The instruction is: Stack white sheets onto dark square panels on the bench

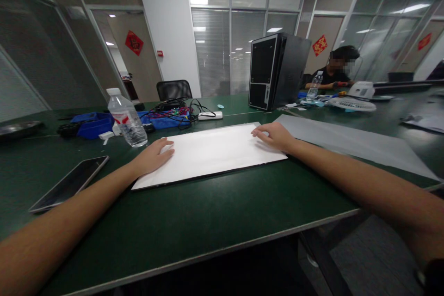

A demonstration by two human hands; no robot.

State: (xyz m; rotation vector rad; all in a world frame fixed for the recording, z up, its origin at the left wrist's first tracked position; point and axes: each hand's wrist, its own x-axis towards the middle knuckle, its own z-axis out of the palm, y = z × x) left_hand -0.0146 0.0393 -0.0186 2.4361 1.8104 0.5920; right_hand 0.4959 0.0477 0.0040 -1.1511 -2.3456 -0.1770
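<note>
A white flat board [211, 153] with a dark underside lies on the green table [194, 222] in front of me. My left hand [152, 156] rests flat on its left end, fingers stretched out. My right hand [274, 136] lies on its far right corner, fingers loosely curled and pressing down on the surface. Neither hand grips anything.
A water bottle [126, 118] stands just behind my left hand. A phone [69, 183] lies at the left. Blue trays with cables [163, 115] sit behind; a black computer case [275, 70] stands farther back. A grey sheet [350, 141] lies to the right. Another person [335, 74] sits at the far side.
</note>
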